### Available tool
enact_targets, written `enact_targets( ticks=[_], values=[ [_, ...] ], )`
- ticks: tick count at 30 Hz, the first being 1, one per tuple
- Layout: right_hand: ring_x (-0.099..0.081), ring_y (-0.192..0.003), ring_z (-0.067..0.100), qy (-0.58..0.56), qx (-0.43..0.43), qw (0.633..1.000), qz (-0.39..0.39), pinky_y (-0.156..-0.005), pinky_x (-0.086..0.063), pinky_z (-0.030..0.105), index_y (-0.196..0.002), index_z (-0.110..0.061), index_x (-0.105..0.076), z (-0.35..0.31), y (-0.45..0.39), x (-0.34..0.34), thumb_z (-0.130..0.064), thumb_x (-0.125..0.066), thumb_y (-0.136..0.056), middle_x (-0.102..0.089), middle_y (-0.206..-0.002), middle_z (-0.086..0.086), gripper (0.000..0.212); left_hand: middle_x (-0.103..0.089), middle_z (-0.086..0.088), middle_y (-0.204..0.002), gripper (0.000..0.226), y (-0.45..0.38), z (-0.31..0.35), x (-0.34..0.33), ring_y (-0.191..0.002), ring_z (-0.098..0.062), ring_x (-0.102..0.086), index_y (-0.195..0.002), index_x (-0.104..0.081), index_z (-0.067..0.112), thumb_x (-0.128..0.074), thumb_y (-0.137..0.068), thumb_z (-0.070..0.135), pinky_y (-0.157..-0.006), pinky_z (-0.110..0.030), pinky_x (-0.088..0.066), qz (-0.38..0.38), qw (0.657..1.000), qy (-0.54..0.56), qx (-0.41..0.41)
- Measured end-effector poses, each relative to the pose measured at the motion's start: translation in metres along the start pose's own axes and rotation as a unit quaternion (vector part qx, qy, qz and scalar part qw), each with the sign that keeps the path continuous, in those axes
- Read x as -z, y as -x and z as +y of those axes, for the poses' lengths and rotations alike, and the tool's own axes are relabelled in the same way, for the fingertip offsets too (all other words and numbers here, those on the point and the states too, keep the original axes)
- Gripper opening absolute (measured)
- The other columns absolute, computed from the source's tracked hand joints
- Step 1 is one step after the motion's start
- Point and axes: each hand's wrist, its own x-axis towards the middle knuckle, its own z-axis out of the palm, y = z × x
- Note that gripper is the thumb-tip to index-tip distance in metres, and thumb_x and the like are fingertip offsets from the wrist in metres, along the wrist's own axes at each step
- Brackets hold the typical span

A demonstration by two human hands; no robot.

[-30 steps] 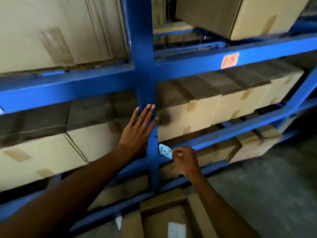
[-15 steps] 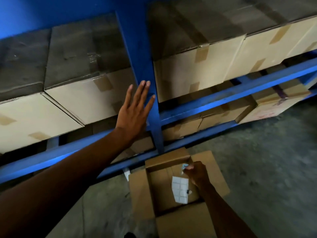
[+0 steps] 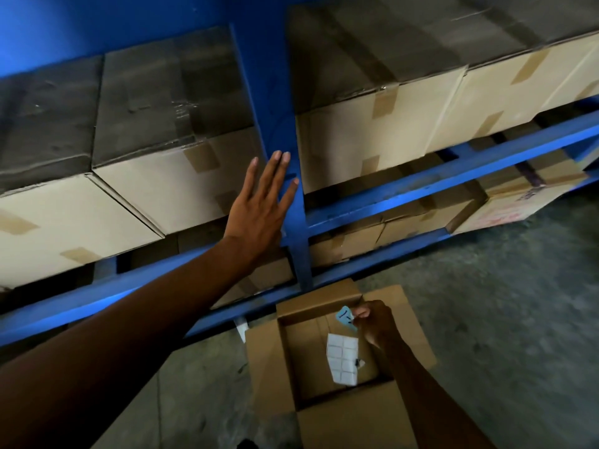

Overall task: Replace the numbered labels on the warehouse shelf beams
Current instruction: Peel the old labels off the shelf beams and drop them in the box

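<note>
The right hand (image 3: 377, 322) has carried the peeled blue label (image 3: 346, 317) down from the beam to the open box (image 3: 265, 367), pinching it, probably to discard. The left hand (image 3: 259, 212), fingers straight, braces on the post (image 3: 291, 140).

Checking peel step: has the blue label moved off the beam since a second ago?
Yes. The blue label, pinched by the right hand, has come down from the shelf beam beside the upright to over the open box on the floor.

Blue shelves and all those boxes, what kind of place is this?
Most likely a warehouse or stockroom: blue steel racking holds rows of taped cartons, above a bare concrete floor.
</note>
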Motion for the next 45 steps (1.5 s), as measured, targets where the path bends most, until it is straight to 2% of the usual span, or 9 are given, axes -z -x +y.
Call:
enact_targets(
  ticks=[5, 9, 14, 19, 24, 29, 32, 39, 45],
  values=[
    [-0.066, -0.100, 0.034, -0.034, -0.007, 0.999, 0.016, -0.084, -0.056, 0.047, -0.097, 0.004, -0.064, -0.005, 0.003, -0.004, -0.009, -0.064, -0.083, -0.065, -0.111, 0.027, 0.019, 0.023, -0.023, -0.153, 0.098, 0.002, -0.006, 0.004, -0.141, -0.036, 0.021, -0.147, 0.008, 0.015, -0.053, -0.082, 0.055, -0.110, -0.055, 0.014, -0.003, 1.000, 0.008, -0.014],
    [-0.067, -0.096, 0.029, -0.025, -0.001, 1.000, 0.011, -0.080, -0.057, 0.039, -0.098, 0.002, -0.066, -0.008, 0.009, -0.007, -0.009, -0.068, -0.080, -0.069, -0.105, 0.021, 0.021, 0.022, -0.023, -0.154, 0.093, 0.002, -0.007, 0.009, -0.142, -0.035, 0.020, -0.148, 0.006, 0.015, -0.052, -0.084, 0.051, -0.111, -0.056, 0.013, -0.010, 0.999, 0.031, -0.019],
    [-0.068, -0.083, 0.028, -0.024, 0.010, 1.000, -0.003, -0.081, -0.057, 0.044, -0.076, -0.005, -0.070, -0.006, 0.011, -0.009, -0.003, -0.068, -0.075, -0.072, -0.086, 0.018, 0.003, 0.019, -0.022, -0.154, 0.095, 0.002, -0.007, 0.015, -0.143, -0.035, 0.017, -0.148, 0.003, 0.016, -0.055, -0.083, 0.053, -0.110, -0.056, 0.013, -0.019, 0.998, 0.050, -0.015],
    [-0.066, -0.085, 0.033, -0.058, -0.004, 0.998, -0.012, -0.084, -0.055, 0.049, -0.065, -0.015, -0.067, -0.001, 0.009, -0.008, -0.002, -0.060, -0.079, -0.071, -0.088, 0.020, 0.020, 0.016, -0.021, -0.155, 0.092, 0.001, -0.007, 0.020, -0.144, -0.034, 0.014, -0.148, 0.002, 0.017, -0.054, -0.084, 0.052, -0.111, -0.054, 0.013, -0.029, 0.996, 0.082, -0.014],
    [-0.067, -0.078, 0.022, -0.052, 0.028, 0.998, 0.005, -0.081, -0.058, 0.041, -0.078, -0.012, -0.069, -0.003, 0.014, -0.003, -0.005, -0.065, -0.078, -0.071, -0.087, 0.013, 0.008, 0.014, -0.020, -0.156, 0.087, 0.006, -0.007, 0.024, -0.144, -0.033, 0.014, -0.149, 0.003, 0.018, -0.051, -0.087, 0.048, -0.113, -0.052, 0.010, -0.065, 0.990, 0.128, -0.019],
    [-0.066, -0.081, 0.037, -0.049, 0.042, 0.998, 0.016, -0.075, -0.054, 0.046, -0.075, 0.010, -0.064, -0.020, 0.028, 0.011, 0.005, -0.056, -0.079, -0.067, -0.085, 0.031, 0.010, 0.012, -0.020, -0.157, 0.084, 0.022, -0.016, 0.036, -0.145, -0.031, 0.012, -0.148, 0.005, 0.018, -0.048, -0.089, 0.044, -0.115, -0.051, 0.007, -0.060, 0.985, 0.158, -0.032],
    [-0.066, -0.083, 0.036, -0.024, 0.050, 0.998, 0.021, -0.075, -0.056, 0.046, -0.077, 0.000, -0.064, -0.034, 0.038, 0.019, 0.009, -0.059, -0.077, -0.067, -0.085, 0.023, 0.010, 0.010, -0.019, -0.157, 0.083, 0.035, -0.029, 0.046, -0.145, -0.031, 0.011, -0.149, 0.004, 0.019, -0.049, -0.088, 0.042, -0.115, -0.050, 0.007, -0.042, 0.982, 0.182, -0.034],
    [-0.062, -0.084, 0.016, 0.054, 0.060, 0.997, 0.012, -0.073, -0.051, 0.025, -0.085, -0.013, -0.067, -0.056, 0.061, 0.024, 0.000, -0.075, -0.067, -0.065, -0.085, 0.004, 0.024, 0.008, -0.018, -0.158, 0.085, 0.059, -0.050, 0.058, -0.146, -0.030, 0.010, -0.149, 0.004, 0.019, -0.049, -0.088, 0.043, -0.116, -0.048, 0.007, -0.009, 0.978, 0.205, -0.026],
    [-0.062, -0.078, 0.017, 0.067, 0.135, 0.988, 0.027, -0.070, -0.048, 0.024, -0.072, -0.012, -0.070, -0.101, 0.078, 0.022, -0.004, -0.065, -0.076, -0.068, -0.078, 0.009, 0.010, 0.005, -0.019, -0.158, 0.082, 0.079, -0.065, 0.068, -0.146, -0.030, 0.006, -0.149, 0.001, 0.017, -0.048, -0.088, 0.040, -0.116, -0.047, 0.006, -0.007, 0.976, 0.215, -0.019]
  ],
)
